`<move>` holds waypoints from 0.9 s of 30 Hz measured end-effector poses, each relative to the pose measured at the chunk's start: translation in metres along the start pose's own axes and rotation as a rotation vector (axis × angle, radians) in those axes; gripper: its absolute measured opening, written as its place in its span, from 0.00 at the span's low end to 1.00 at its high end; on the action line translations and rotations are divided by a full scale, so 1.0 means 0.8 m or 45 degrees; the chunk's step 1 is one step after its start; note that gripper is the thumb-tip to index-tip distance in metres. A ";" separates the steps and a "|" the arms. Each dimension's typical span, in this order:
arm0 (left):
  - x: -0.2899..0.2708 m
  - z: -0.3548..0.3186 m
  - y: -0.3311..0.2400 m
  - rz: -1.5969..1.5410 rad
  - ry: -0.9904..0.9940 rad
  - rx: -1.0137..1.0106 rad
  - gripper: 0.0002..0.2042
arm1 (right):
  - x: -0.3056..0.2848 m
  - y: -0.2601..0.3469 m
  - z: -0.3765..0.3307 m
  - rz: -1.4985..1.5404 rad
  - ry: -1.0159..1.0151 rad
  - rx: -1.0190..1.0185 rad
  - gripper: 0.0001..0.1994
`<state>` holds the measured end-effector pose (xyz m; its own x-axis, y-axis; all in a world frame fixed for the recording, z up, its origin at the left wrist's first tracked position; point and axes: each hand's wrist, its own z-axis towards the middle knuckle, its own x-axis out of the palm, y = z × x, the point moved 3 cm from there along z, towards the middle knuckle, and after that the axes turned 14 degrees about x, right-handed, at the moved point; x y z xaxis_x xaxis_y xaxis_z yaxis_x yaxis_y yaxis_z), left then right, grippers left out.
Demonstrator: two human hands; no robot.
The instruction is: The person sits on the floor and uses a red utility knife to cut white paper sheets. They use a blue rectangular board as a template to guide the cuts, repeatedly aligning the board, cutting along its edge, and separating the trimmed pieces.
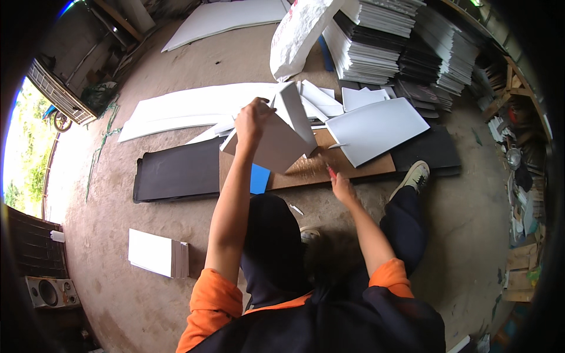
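Note:
My left hand (252, 123) grips the upper edge of a white foam board (273, 144), which it holds tilted above a brown work board (365, 167). A second white panel (292, 112) stands at an angle against it; whether my fingers hold that one too is hidden. My right hand (344, 189) is closed round a red-handled knife (331, 171), with its tip pointing toward the brown board, just right of the tilted foam board. A blue piece (259, 178) lies beneath the raised board. To the right rests a larger white sheet (378, 130).
Black boards (179, 170) lie under the brown one. Long white sheets (176, 112) and offcuts spread behind. Tall sheet stacks (368, 47) and a white sack (300, 35) stand at the back. A small white stack (156, 253) sits at left, near a speaker (52, 292).

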<state>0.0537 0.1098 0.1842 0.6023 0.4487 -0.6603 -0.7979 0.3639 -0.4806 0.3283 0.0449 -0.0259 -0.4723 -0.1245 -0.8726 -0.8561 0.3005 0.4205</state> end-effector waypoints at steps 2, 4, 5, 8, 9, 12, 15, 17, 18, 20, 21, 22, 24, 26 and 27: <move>-0.024 -0.001 0.012 -0.311 -0.181 -0.159 0.13 | -0.044 0.004 0.014 0.017 -0.085 -0.083 0.15; -0.044 -0.012 0.025 -0.336 -0.385 -0.230 0.13 | -0.087 0.017 0.013 0.033 -0.149 -0.072 0.14; -0.042 -0.021 0.028 -0.429 -0.448 -0.303 0.14 | -0.111 0.014 0.021 0.085 -0.192 -0.085 0.13; -0.028 -0.075 0.066 -0.777 -0.665 -0.463 0.14 | -0.166 0.029 0.022 0.111 -0.236 -0.071 0.14; -0.017 -0.095 0.086 -0.910 -0.701 -0.667 0.14 | -0.183 0.037 0.022 0.161 -0.270 -0.131 0.14; 0.041 -0.159 0.114 -1.760 -0.812 -1.184 0.18 | -0.226 0.036 0.025 0.123 -0.399 -0.384 0.12; 0.059 -0.207 0.146 -2.686 -0.408 -0.714 0.18 | -0.246 0.083 -0.009 0.116 -0.283 -0.526 0.11; 0.043 -0.213 0.175 -2.811 -0.252 -0.481 0.18 | -0.256 0.114 -0.028 0.106 -0.279 -0.550 0.11; 0.089 -0.224 0.132 -2.427 -0.607 -0.996 0.18 | -0.257 0.082 -0.020 0.007 -0.286 -0.474 0.11; 0.109 -0.235 0.081 -1.921 -0.748 -1.391 0.18 | -0.257 0.038 0.002 -0.089 -0.257 -0.440 0.11; 0.106 -0.231 0.075 -1.920 -0.638 -1.335 0.18 | -0.257 0.036 0.009 -0.099 -0.219 -0.436 0.11; 0.105 -0.225 0.069 -1.918 -0.527 -1.280 0.18 | -0.257 0.033 0.015 -0.110 -0.181 -0.432 0.11; 0.113 -0.227 0.080 -1.927 -0.502 -1.235 0.17 | -0.236 0.027 0.027 -0.111 -0.093 -0.377 0.11; 0.125 -0.229 0.084 -1.992 -0.474 -1.203 0.17 | -0.195 0.009 0.057 -0.043 -0.050 -0.401 0.11; 0.134 -0.233 0.080 -2.002 -0.453 -1.195 0.19 | -0.172 -0.002 0.069 0.004 -0.015 -0.421 0.12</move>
<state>0.0625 0.0293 -0.0249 0.5847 0.3634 0.7253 0.7479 0.1051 -0.6555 0.4060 0.1138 0.0802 -0.4741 -0.1128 -0.8732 -0.8774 -0.0230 0.4793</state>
